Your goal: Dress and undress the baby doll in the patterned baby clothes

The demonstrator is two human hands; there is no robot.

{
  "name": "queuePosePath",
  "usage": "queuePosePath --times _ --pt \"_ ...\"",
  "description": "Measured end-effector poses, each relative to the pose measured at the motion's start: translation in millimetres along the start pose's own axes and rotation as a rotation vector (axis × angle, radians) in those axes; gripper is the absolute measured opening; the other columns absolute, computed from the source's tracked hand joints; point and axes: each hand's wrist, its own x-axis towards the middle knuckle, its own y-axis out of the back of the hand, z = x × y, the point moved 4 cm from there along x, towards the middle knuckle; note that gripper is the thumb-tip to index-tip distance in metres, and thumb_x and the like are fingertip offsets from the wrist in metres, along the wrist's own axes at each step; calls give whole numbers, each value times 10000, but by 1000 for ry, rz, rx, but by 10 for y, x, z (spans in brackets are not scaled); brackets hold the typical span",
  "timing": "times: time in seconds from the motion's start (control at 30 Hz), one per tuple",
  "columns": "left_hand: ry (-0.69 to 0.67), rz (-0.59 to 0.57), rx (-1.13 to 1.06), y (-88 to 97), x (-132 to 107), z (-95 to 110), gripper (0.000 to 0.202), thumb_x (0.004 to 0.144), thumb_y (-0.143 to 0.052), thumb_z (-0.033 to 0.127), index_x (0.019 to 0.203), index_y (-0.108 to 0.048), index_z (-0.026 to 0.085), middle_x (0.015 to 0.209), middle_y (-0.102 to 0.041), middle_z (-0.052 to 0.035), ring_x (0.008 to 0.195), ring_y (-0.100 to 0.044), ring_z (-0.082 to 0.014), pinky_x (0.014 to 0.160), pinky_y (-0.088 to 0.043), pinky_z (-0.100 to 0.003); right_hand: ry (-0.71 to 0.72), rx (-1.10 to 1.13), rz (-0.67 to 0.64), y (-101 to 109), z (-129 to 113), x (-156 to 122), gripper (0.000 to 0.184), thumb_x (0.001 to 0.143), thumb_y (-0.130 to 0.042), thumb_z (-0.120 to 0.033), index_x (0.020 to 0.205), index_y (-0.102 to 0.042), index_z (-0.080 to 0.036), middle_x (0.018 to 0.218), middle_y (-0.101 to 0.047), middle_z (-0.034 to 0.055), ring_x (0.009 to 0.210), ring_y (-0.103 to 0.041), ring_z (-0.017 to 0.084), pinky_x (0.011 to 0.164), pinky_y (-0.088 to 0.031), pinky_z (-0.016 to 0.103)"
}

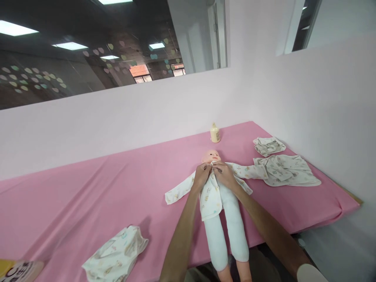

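A baby doll lies on its back on the pink-covered table, its legs toward me. It wears a white printed jacket, whose sleeves spread out to both sides, and its legs are pale blue-white. My left hand pinches the jacket's collar just below the doll's chin. Right beside it, my right hand has its fingers closed on the other side of the same collar. The jacket's front hangs partly apart on the right. Fingertips hide the exact spot being gripped.
A cream pump bottle stands behind the doll. Folded printed cloth and a spread printed garment lie at right. A crumpled printed garment is at front left, near a yellow-and-beige package. White walls border the table.
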Motion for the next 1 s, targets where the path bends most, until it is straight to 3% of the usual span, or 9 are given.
queuePosePath --times 0.17,0.37,0.5,0.57,0.67,0.77,0.87,1.0 --pt "48 32 -37 -46 12 -17 241 744 -547 354 609 -495 162 506 -422 63 475 -347 -66 487 -281 -196 -55 -22 25 5 14 -18 290 830 -470 -165 1015 -692 -189 1025 -710 70 960 -637 194 895 -473 328" --pt "136 19 -56 -53 7 -7 241 746 -508 355 602 -415 185 469 -314 84 420 -260 -52 440 -210 -199 1 -93 5 -13 5 -36 260 846 -461 -180 964 -692 -186 1000 -689 75 968 -608 197 917 -445 336" --pt "151 15 -1 -39 -19 73 233 754 -508 329 593 -418 186 479 -324 75 426 -285 -62 453 -224 -212 11 -117 -27 13 20 -116 282 830 -473 -176 1020 -680 -202 1044 -671 68 1001 -585 205 935 -427 352" --pt "125 34 38 -42 -101 145 190 766 -520 319 648 -486 175 525 -406 54 475 -368 -83 493 -276 -219 -27 -204 -4 61 49 -191 311 818 -484 -173 1075 -656 -208 1068 -657 77 1024 -564 223 943 -413 375" --pt "14 103 330 -71 -336 280 173 789 -559 342 835 -575 175 753 -570 -10 710 -532 -153 633 -381 -254 -100 -314 41 153 91 -311 256 829 -485 -188 1030 -644 -190 1005 -648 93 990 -555 241 904 -415 379" --pt "-99 149 755 -144 -607 372 202 843 -531 334 952 -583 172 997 -585 -82 952 -555 -224 759 -424 -308 -128 -325 15 202 85 -387 165 849 -468 -196 864 -633 -196 889 -645 72 895 -563 226 830 -425 349" --pt "-110 161 957 -177 -761 376 214 912 -396 234 979 -586 164 1017 -587 -106 956 -573 -229 763 -436 -313 -157 -290 2 224 38 -419 144 832 -473 -179 800 -612 -197 843 -644 57 828 -565 211 780 -421 331" --pt "-88 171 1073 -145 -764 352 270 920 -335 166 885 -603 169 956 -618 -107 859 -604 -213 704 -425 -294 -182 -238 -3 228 -31 -461 168 807 -458 -153 797 -619 -198 818 -642 48 799 -561 201 748 -416 316"
